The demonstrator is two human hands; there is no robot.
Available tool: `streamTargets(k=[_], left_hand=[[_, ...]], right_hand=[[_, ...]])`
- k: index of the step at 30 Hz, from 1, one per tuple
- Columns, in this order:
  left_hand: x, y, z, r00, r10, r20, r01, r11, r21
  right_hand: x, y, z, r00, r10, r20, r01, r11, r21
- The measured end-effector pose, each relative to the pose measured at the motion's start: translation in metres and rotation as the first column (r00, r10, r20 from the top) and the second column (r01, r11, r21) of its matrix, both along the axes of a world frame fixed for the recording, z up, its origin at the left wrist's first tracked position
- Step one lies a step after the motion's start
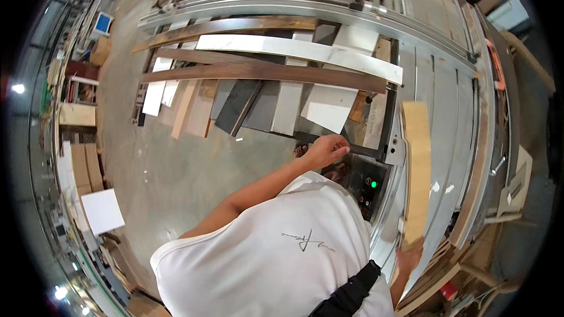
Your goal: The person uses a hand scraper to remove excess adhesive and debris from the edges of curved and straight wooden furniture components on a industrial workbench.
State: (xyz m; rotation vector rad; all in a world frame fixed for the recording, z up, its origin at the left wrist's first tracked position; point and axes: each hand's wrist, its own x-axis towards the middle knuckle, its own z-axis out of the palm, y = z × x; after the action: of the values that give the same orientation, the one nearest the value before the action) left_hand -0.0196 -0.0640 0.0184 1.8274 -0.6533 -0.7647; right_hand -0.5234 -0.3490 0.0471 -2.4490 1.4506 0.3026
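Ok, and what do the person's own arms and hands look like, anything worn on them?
Both the left hand and right hand are bare: no gloves, and no watch visible. No sleeve covers the forearms. The shirt is white with dark script, crossed by a black strap.

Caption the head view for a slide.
Right hand holds one end of a pale wooden board; left hand near control panel.

Dark script-style lettering (307, 240) runs across the wearer's white shirt (247, 270); fainter printing (372, 124) marks a narrow pale board (376, 116), too small to be read with certainty.
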Motion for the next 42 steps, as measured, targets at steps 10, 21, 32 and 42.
streamTargets(k=[10, 21, 32, 42], left_hand=[[0.011, -0.002, 0.024, 0.997, 0.077, 0.030, -0.076, 0.997, -0.028], [0.114, 0.034, 0.007, 0.691, 0.188, 0.698, -0.369, 0.922, 0.117], [0.203, 0.079, -0.015, 0.613, -0.043, 0.789, -0.258, 0.933, 0.251], [0.215, 0.103, 0.009, 0.693, -0.320, 0.646, 0.070, 0.922, 0.381]], right_hand=[[-0.053, 0.032, 0.030, 0.954, -0.162, -0.251, 0.169, 0.986, 0.004], [-0.080, 0.017, 0.050, 0.976, -0.213, -0.039, 0.210, 0.975, -0.079], [0.062, 0.039, 0.006, 0.933, 0.158, 0.323, -0.075, 0.964, -0.256], [0.107, 0.084, -0.029, 0.922, 0.183, 0.341, -0.074, 0.948, -0.308]])
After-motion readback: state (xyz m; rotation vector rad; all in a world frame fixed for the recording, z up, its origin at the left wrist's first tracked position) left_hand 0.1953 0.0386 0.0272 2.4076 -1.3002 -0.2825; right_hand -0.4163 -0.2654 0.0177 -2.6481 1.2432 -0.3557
